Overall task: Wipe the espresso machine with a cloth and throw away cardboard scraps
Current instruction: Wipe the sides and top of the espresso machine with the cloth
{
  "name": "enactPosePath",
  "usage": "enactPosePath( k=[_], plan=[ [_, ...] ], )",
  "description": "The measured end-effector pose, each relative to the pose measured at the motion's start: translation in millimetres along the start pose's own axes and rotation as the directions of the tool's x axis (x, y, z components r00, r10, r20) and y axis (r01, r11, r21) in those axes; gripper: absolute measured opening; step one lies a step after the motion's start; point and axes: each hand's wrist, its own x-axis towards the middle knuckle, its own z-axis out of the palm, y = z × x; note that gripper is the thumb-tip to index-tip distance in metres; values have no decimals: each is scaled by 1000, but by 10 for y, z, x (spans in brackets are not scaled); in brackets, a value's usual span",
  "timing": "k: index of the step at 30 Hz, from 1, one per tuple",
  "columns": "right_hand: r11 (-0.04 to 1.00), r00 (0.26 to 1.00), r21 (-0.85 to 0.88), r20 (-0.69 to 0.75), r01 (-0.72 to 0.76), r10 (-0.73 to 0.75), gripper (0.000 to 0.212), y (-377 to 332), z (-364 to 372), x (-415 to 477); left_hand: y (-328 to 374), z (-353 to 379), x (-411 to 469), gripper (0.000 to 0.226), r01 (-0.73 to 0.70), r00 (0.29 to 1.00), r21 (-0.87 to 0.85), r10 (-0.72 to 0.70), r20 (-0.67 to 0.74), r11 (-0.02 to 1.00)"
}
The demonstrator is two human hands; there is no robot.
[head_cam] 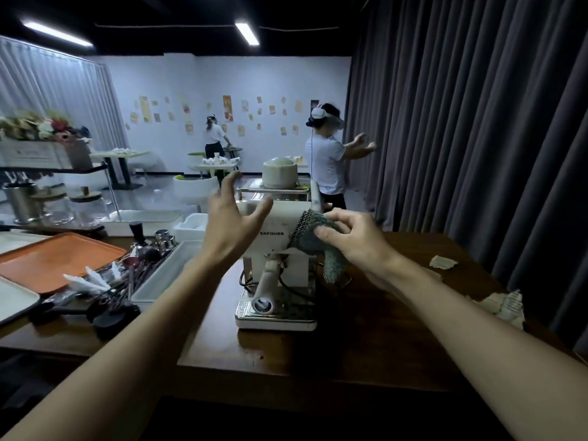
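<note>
- The espresso machine [280, 246] stands upright near the middle of the dark wooden surface [366, 345], a cream body on a shiny metal base, with a pale rounded cup [280, 174] on its railed top.
- The person's left hand [232, 222] is up at the machine's upper left corner, fingers spread wide and apart, gripping nothing. The thumb reaches toward the top edge of the front panel, but from here I cannot tell whether it touches.
- The right hand [358, 238] is at the upper right corner of the machine, thumb and fingers pinched on a cloth [310, 241].
- That cloth is a grey-green knit with a dark checked side showing. It lies against the machine's front right edge, and a loose end hangs down beside the machine's right side.
- A dark cable loops out from under the front of the machine, beside the handle that juts toward us.
- Cardboard scraps lie on the right part of the surface, well apart from the machine: a small torn piece [443, 261] farther back and a larger crumpled one [504, 308] near the right edge.
- To the left sit an orange tray [54, 259] and a white bin [165, 276], with dark-handled tools piled between them.
- A heavy grey curtain [477, 122] hangs along the right.
- Across the room two people wearing headsets stand with their backs turned.
</note>
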Motion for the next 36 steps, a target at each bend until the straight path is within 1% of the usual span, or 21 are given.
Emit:
enactPosePath(
  k=[1,2,3,4,7,9,11,13,14,16,18,20,24,28,32,35,36],
  plan=[
    [1000,1000,-8,-4,11,-11,31,-1,31,26,-41,-20,28,71,2,998,-27,0,68,1000],
    [1000,1000,-15,-12,25,-25,37,4,56,53,-68,-30,49,70,-15,993,-15,16,114,1000],
    [999,999,-17,-16,40,-40,43,21,72,86,-97,-31,74,69,-35,990,0,35,135,999],
    [999,999,-9,-13,49,-49,43,15,96,105,-118,-31,98,67,-49,990,5,48,136,999],
    [995,995,27,-18,96,-96,24,4,169,138,-155,-24,146,59,-38,994,-9,39,104,999],
    [990,990,39,-45,135,-133,19,-11,215,142,-182,-10,161,53,-36,995,-9,37,91,999],
    [985,986,60,-47,162,-159,20,-44,276,119,-195,-6,170,51,-41,996,-5,42,83,999],
    [985,986,77,-62,157,-152,21,-63,327,107,-192,-10,188,52,-55,995,-8,56,82,998],
    [984,985,81,-74,159,-153,17,-72,331,96,-184,-12,196,53,-68,993,-11,69,92,998],
    [983,981,60,-96,175,-169,17,-80,307,77,-151,-8,202,55,-108,986,-17,109,128,994],
    [986,981,47,-116,161,-155,19,-81,244,54,-126,4,199,56,-150,974,-25,152,166,988],
    [987,982,42,-116,152,-147,19,-113,193,4,-103,18,190,55,-160,970,-42,165,181,986],
    [992,986,38,-125,119,-113,19,-210,78,-141,20,105,107,55,-165,968,-58,173,184,984],
    [993,983,51,-154,111,-102,14,-271,-107,-303,175,261,4,55,-197,962,-74,207,180,978],
    [995,966,-22,-239,95,-98,14,-309,-275,-429,333,384,-84,52,-205,948,-94,221,228,974],
    [992,953,-107,-285,70,-98,14,-245,-367,-475,378,386,-78,37,-216,929,-112,239,282,970],
    [981,939,-180,-321,70,-126,15,-213,-369,-485,365,370,-56,34,-220,919,-126,249,306,967]
  ],
)
